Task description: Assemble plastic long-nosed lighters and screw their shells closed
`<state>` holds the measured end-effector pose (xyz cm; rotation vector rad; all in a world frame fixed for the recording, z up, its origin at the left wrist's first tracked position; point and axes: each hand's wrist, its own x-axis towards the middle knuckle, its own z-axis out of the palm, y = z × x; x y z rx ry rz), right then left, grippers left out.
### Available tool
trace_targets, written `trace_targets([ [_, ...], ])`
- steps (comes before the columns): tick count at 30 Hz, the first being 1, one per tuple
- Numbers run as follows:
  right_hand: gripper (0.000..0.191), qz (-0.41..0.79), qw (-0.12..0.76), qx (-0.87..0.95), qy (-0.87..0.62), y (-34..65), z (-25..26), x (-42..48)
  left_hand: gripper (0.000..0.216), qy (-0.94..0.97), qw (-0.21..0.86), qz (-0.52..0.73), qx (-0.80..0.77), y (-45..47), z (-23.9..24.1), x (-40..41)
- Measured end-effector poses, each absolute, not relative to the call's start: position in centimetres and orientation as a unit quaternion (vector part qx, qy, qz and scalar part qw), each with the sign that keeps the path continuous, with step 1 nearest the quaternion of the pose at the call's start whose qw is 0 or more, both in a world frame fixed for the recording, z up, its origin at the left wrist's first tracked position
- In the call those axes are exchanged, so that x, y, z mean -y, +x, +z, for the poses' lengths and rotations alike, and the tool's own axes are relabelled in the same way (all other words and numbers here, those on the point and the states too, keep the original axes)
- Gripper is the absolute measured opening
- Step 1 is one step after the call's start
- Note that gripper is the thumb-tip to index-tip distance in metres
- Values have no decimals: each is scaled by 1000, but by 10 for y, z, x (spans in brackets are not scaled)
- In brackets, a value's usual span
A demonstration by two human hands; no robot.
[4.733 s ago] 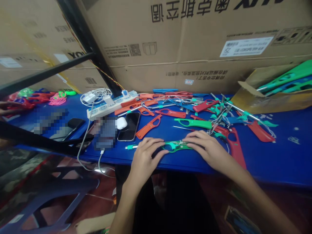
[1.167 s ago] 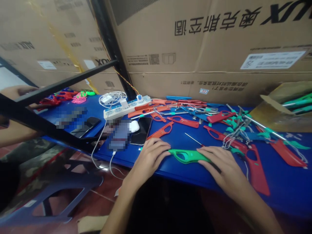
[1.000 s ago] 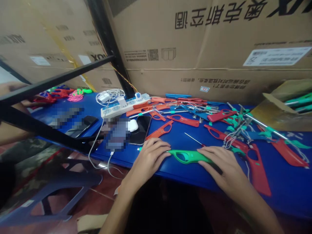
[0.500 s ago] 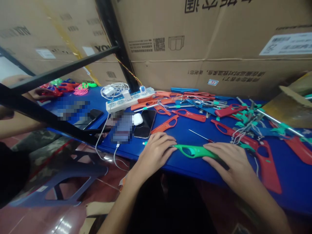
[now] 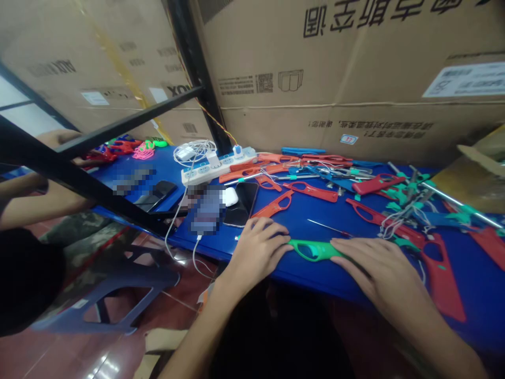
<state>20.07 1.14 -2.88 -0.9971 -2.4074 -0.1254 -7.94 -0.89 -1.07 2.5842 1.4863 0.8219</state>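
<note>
- one green casing (image 5: pixel 325 250) is lying lengthwise between two hands, at the front edge of one blue counter (image 5: pixel 327 211).
- left hand (image 5: pixel 256 250): the fingers are gripping the casing's left end.
- right hand (image 5: pixel 379 266): the fingers are gripping its right end, thumb on the near side.
- one screwdriver (image 5: pixel 329 227) is lying just beyond the right hand, its thin shaft pointing left.
- one red casing (image 5: pixel 447 289) is lying beside the right forearm.
- one orange casing (image 5: pixel 265 210) is lying just beyond the left hand.
- one mixed pile (image 5: pixel 376 184) of red, blue and teal parts is spreading behind; its overlapping pieces are preventing an exact count.
- one white case (image 5: pixel 230 197) is resting on one black phone (image 5: pixel 248 197), left of the orange casing.
- one power strip (image 5: pixel 203 171) is carrying two plugs (image 5: pixel 213 159).
- one open box (image 5: pixel 473 179) is standing at the right.
- two co-worker's forearms (image 5: pixel 43 205) are extending at the far left, near red parts (image 5: pixel 106 152).
- one plastic stool (image 5: pixel 118 281) is standing below them.
</note>
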Motion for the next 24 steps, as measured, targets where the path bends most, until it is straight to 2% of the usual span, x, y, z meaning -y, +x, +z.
trace_targets([
  [6, 33, -146, 234, 907, -319, 199, -36, 2, 27, 863, -8, 223, -454, -85, -3, 10],
  [14, 29, -198, 235, 889, -339, 184, -23, 11, 18, 858, -119, 238, -439, -82, -12, 15],
  [18, 38, -240, 228, 888, -320, 183, -9, 11, 15, 854, -139, 237, -443, -86, 9, 22],
  [21, 38, -205, 264, 891, -309, 186, -2, 21, 12, 846, -140, 241, -454, -90, 29, 37],
  [22, 36, -190, 279, 889, -310, 188, -1, 26, 19, 840, -142, 248, -462, -91, 33, 45],
  [24, 33, -157, 306, 883, -321, 189, 1, 36, 55, 794, -150, 316, -497, -87, 34, 63],
])
